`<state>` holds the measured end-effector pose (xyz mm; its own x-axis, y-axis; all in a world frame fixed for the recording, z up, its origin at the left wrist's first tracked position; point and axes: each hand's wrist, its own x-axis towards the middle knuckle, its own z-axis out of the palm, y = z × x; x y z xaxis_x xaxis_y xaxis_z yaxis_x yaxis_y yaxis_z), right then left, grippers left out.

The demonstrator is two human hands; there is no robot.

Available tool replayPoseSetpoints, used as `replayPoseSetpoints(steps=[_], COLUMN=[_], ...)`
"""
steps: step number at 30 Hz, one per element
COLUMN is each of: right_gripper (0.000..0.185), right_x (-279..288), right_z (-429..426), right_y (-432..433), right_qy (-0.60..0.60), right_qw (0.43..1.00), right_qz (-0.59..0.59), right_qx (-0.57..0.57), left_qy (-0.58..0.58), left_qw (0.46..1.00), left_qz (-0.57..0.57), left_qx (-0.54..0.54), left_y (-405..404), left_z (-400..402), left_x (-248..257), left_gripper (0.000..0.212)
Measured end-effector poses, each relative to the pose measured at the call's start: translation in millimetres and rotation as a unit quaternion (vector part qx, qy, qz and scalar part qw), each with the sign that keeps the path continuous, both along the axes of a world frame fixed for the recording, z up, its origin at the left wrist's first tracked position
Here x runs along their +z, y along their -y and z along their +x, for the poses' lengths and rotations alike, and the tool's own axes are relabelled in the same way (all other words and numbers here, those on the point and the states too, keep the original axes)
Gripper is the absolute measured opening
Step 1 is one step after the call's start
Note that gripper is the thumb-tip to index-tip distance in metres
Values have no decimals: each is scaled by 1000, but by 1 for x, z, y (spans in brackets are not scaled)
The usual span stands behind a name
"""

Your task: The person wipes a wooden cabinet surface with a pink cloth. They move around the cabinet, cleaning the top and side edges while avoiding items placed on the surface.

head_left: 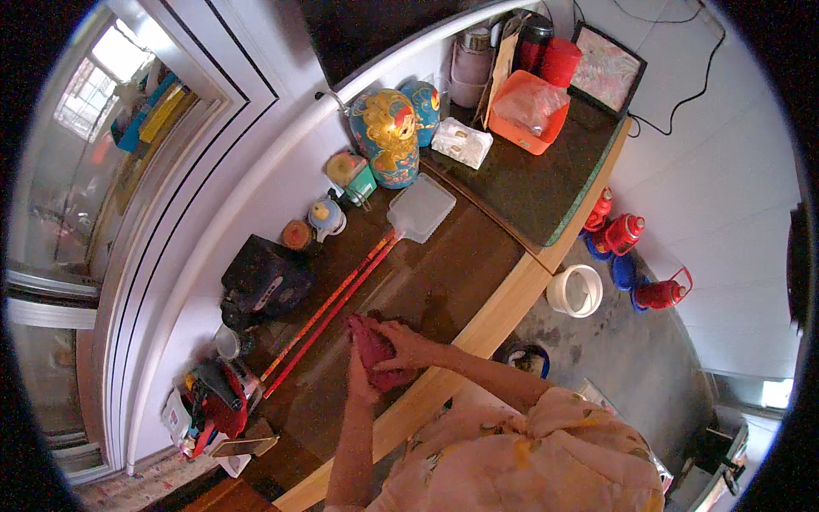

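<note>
A crumpled dark-pink cloth is held between my two hands above the front part of the dark wooden tabletop. My left hand grips its near left side, and my right hand lies over its right side with the fingers curled onto it. Beyond the hands, two fly swatters with red handles lie across the table, their pale mesh head towards the back. Parts of the cloth are hidden by my fingers.
Along the wall stand a black bag, small jars, a gold-and-blue painted figure and a pack of tissues. An orange basket stands at the back. On the floor are a white bucket and red thermos flasks.
</note>
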<state>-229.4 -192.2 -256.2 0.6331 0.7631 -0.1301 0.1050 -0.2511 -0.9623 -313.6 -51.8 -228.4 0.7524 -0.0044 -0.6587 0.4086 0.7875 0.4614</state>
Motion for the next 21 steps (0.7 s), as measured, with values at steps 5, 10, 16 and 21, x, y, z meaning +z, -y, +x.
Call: replayPoseSetpoints(steps=[5,10,16,21], right_gripper=[68,61,78,74], right_x=[-20,14,-28,-59], right_z=[33,96,133,82], right_y=[49,119,164,121], right_qy=[-171,225,375,313], right_qw=[983,901,788,780], right_qz=[-19,-270,-432,-445], right_qx=[-56,-253,-229,-310], left_qy=[22,-7,-104,-109], left_qw=[994,847,541,458], left_qz=[94,515,745,714], left_qx=[-49,-132,-375,-519], left_y=[29,0,-62,-59], left_z=[-14,-71,-157,-128], left_x=[11,-38,-104,-89], left_gripper=[60,39,40,52])
